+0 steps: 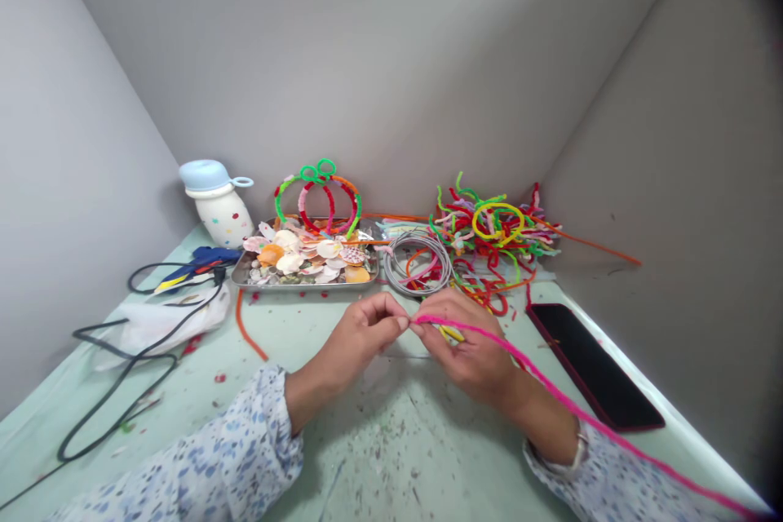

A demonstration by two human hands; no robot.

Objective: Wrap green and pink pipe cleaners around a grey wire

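My left hand and my right hand meet fingertip to fingertip over the pale green table. Both pinch the end of a long pink pipe cleaner, which trails over my right wrist to the lower right corner. My right hand also has something yellow tucked under its fingers. Just beyond the hands lies a grey wire coil.
A metal tray of shells and paper flowers sits at the back, a pipe-cleaner hoop shape behind it. A heap of coloured pipe cleaners lies back right. A phone lies right. Glue gun, black cable, white bottle stand left.
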